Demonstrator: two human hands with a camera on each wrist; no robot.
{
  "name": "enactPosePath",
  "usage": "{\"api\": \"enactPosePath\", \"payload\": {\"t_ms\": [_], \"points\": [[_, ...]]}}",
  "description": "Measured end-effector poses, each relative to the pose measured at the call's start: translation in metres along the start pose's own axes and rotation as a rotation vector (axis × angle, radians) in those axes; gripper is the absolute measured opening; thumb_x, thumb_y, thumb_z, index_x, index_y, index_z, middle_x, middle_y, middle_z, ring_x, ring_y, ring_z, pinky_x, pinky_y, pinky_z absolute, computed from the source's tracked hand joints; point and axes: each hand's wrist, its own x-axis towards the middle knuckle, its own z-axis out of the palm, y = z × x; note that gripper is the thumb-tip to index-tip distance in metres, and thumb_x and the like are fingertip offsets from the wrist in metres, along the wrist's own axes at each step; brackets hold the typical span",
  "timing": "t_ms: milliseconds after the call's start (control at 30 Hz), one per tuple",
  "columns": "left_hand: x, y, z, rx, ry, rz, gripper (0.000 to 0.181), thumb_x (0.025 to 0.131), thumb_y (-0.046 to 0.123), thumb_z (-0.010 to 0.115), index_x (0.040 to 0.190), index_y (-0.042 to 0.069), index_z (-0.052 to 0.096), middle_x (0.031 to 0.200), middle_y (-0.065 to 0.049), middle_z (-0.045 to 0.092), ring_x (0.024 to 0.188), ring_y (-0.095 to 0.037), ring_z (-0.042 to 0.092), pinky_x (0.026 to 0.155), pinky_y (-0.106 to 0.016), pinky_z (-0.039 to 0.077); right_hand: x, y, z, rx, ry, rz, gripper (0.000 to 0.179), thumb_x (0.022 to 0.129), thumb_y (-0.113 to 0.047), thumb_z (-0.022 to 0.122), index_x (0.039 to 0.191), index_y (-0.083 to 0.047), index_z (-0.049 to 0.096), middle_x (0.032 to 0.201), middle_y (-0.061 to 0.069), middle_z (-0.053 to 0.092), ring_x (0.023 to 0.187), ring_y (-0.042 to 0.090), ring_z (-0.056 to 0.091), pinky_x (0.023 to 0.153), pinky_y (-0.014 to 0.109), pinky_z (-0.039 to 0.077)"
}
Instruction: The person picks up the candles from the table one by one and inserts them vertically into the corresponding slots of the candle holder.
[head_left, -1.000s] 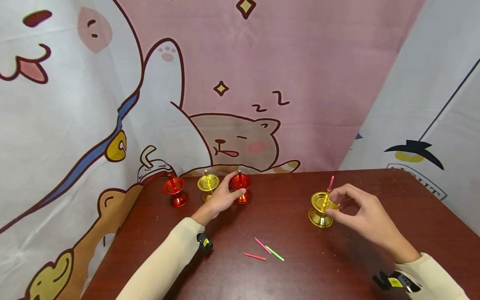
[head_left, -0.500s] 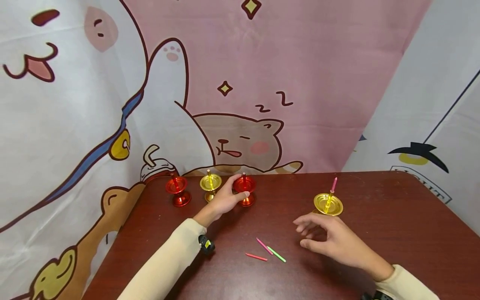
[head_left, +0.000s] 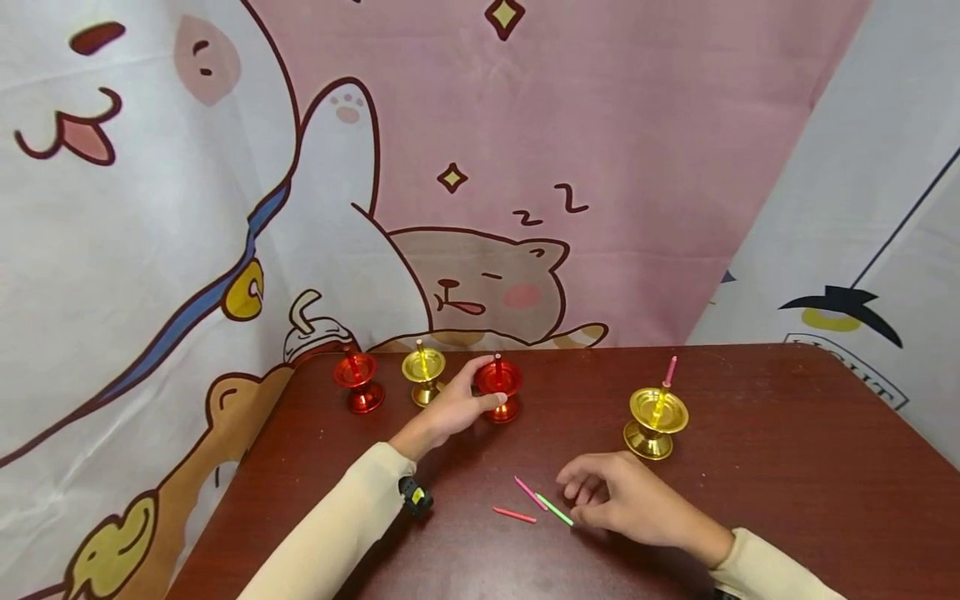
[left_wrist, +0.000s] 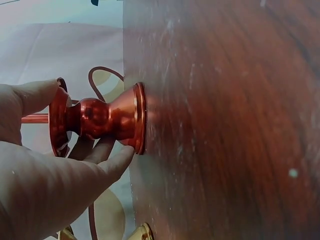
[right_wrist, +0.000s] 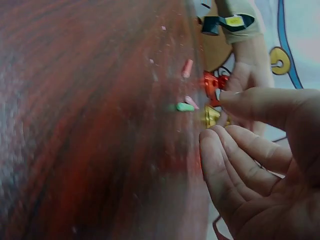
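My left hand [head_left: 450, 407] grips a shiny red candle holder [head_left: 501, 379] near the table's back edge. In the left wrist view the thumb lies at the dish rim, and the other fingers are at the stem and base of this upright holder. My right hand [head_left: 637, 502] hovers low over the table with bent, relaxed fingers and nothing between them. Just left of its fingertips lie three thin candles: a pink candle [head_left: 529, 492], a green candle [head_left: 557, 511] and a red candle [head_left: 514, 515]. Behind that hand stands a gold candle holder [head_left: 649, 442] bearing an upright pink candle [head_left: 670, 371].
Left of the gripped holder stand another gold candle holder [head_left: 426, 390] and a second red candle holder [head_left: 364, 398]. A cartoon-printed curtain [head_left: 637, 167] hangs right behind the brown table [head_left: 772, 450].
My right hand let go of the gold candle holder and moved left and toward me, near the loose candles. My left hand has brought the red candle holder slightly forward and right.
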Motion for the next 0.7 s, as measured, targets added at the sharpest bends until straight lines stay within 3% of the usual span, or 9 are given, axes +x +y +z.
{"api": "enactPosePath", "payload": {"t_ms": [333, 567, 700], "points": [[-0.005, 0.001, 0.008, -0.009, -0.046, 0.020, 0.074, 0.101, 0.012, 0.075, 0.166, 0.007, 0.040, 0.158, -0.020, 0.052, 0.144, -0.038, 0.051, 0.122, -0.057, 0.038, 0.011, 0.001, 0.011, -0.059, -0.046, 0.116, 0.026, 0.084, -0.003, 0.093, 0.103, -0.008, 0.078, 0.081, -0.017, 0.068, 0.074, -0.001, 0.065, 0.065, 0.024, 0.056], [-0.006, 0.000, 0.012, -0.025, -0.056, 0.035, 0.073, 0.101, 0.010, 0.076, 0.165, 0.007, 0.042, 0.155, -0.019, 0.055, 0.139, -0.035, 0.056, 0.118, -0.053, 0.043, 0.012, 0.004, 0.012, -0.117, -0.051, 0.076, 0.030, 0.078, -0.008, 0.099, 0.095, -0.017, 0.076, 0.079, -0.016, 0.066, 0.073, -0.002, 0.061, 0.063, 0.023, 0.054], [-0.007, 0.001, 0.014, -0.023, -0.061, 0.036, 0.073, 0.100, 0.009, 0.076, 0.164, 0.007, 0.043, 0.154, -0.018, 0.056, 0.138, -0.034, 0.056, 0.119, -0.053, 0.043, 0.014, 0.006, 0.012, -0.128, -0.068, 0.090, 0.028, 0.080, -0.008, 0.097, 0.092, -0.019, 0.074, 0.077, -0.019, 0.064, 0.071, -0.003, 0.061, 0.063, 0.023, 0.054]]}}
